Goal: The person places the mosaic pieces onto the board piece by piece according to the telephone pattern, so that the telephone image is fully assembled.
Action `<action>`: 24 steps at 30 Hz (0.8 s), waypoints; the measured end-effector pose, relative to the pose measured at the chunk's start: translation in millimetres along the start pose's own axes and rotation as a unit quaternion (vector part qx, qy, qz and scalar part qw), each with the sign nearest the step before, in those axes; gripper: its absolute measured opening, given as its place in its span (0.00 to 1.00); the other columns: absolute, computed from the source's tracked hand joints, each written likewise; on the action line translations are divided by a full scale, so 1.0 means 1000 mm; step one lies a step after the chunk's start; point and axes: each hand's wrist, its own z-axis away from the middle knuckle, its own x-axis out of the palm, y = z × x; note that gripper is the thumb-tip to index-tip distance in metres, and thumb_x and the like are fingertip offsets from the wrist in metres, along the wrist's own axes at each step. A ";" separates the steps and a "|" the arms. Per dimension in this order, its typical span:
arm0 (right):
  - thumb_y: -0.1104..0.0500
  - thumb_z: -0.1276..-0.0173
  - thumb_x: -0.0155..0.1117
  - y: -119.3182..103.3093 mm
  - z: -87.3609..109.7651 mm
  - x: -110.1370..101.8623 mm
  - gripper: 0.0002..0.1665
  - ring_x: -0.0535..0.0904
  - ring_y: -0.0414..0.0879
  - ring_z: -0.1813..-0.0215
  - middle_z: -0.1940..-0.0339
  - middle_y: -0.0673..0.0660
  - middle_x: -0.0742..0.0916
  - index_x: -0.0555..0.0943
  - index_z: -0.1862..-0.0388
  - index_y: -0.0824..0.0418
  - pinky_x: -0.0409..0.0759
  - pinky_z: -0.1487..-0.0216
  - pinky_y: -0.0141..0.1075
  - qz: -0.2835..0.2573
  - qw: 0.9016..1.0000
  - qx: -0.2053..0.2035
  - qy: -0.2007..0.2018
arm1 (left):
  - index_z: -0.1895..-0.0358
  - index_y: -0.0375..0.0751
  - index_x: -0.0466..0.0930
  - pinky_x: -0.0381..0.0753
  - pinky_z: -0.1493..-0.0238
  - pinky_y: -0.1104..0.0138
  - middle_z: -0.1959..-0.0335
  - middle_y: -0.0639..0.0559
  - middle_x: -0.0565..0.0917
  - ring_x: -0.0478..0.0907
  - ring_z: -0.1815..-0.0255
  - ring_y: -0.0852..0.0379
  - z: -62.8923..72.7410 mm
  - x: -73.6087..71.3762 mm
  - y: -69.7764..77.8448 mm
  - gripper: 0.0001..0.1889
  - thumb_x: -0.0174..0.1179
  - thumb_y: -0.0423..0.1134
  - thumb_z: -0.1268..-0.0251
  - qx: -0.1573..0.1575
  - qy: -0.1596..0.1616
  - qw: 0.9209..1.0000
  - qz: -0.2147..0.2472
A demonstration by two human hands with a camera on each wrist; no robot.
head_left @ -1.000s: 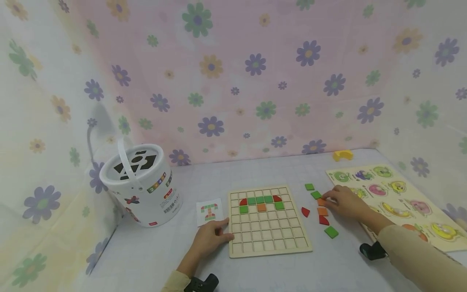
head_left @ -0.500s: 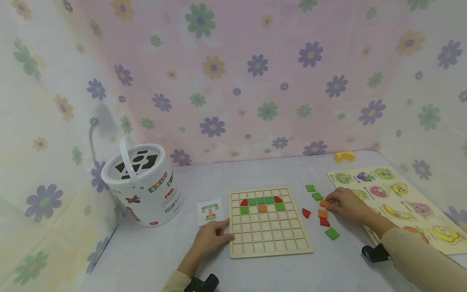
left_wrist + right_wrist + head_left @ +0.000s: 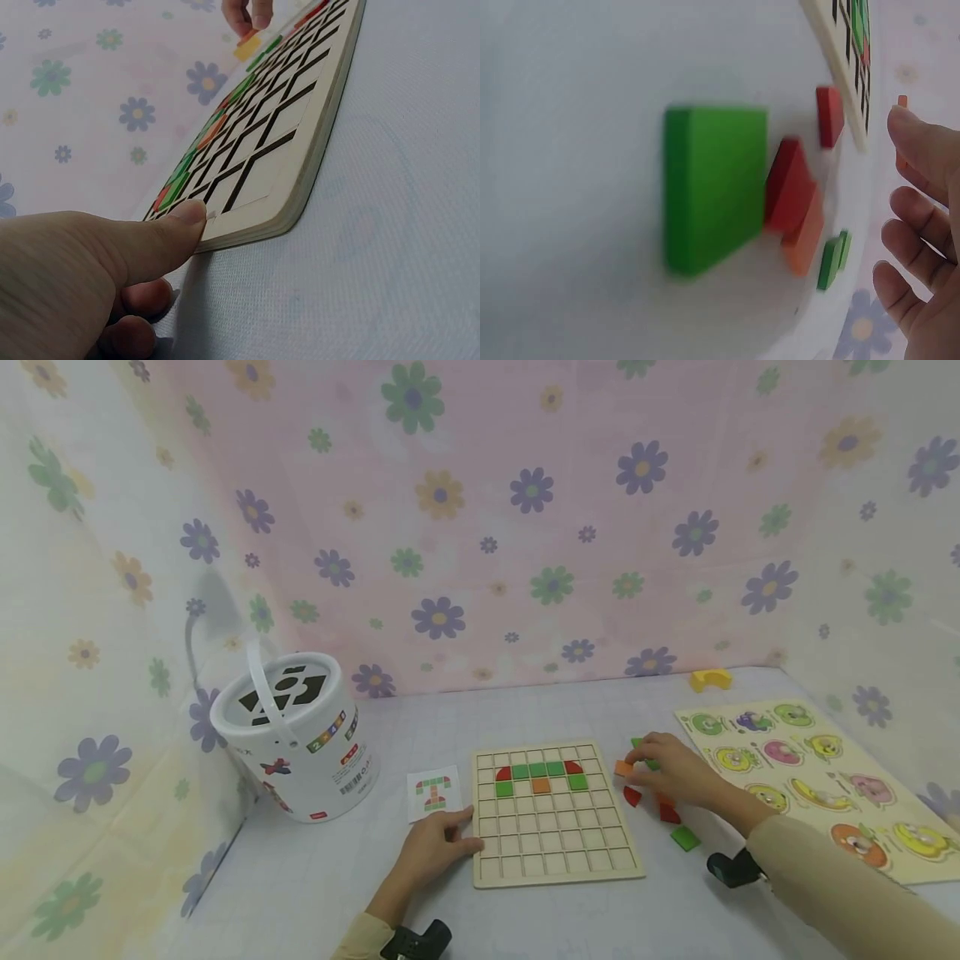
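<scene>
A wooden grid board [image 3: 551, 867] lies on the table with several red, green and orange tiles set in its upper rows. My left hand [image 3: 433, 852] is at its left edge; in the left wrist view the straight thumb [image 3: 169, 231] rests on the board's rim. My right hand [image 3: 678, 772] pinches a small orange square tile [image 3: 622, 768] between thumb and fingertips, just right of the board. Beneath and around that hand lie loose tiles, among them a red quarter-round tile [image 3: 632, 796] and a green square tile [image 3: 685, 837]. The hand partly covers others.
A small pattern card [image 3: 435, 789] lies left of the board. Farther left stands a white lidded bucket [image 3: 300, 760] with a raised handle. To the right is a fruit puzzle board [image 3: 813, 793], with a yellow arched block [image 3: 710, 679] behind it.
My right hand has taken the upper orange tile from the loose group and moved it left toward the grid board. The left hand stays at the board's edge.
</scene>
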 end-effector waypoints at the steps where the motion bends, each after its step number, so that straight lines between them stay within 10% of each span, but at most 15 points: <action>1: 0.50 0.36 0.70 -0.004 -0.002 0.001 0.14 0.74 0.59 0.43 0.50 0.58 0.83 0.86 0.55 0.55 0.75 0.43 0.56 -0.002 1.000 -0.003 -0.002 | 0.38 0.46 0.79 0.60 0.75 0.73 0.79 0.59 0.70 0.65 0.77 0.63 0.000 0.000 0.000 0.33 0.72 0.54 0.48 0.001 0.000 1.000 0.000; 24: 0.49 0.40 0.73 -0.072 -0.034 0.052 0.13 0.76 0.46 0.52 0.56 0.50 0.82 0.88 0.58 0.52 0.76 0.50 0.44 -0.008 0.994 -0.107 -0.032 | 0.37 0.45 0.79 0.61 0.76 0.72 0.79 0.59 0.70 0.65 0.76 0.63 0.000 -0.001 0.000 0.32 0.71 0.53 0.47 0.002 -0.004 1.000 0.000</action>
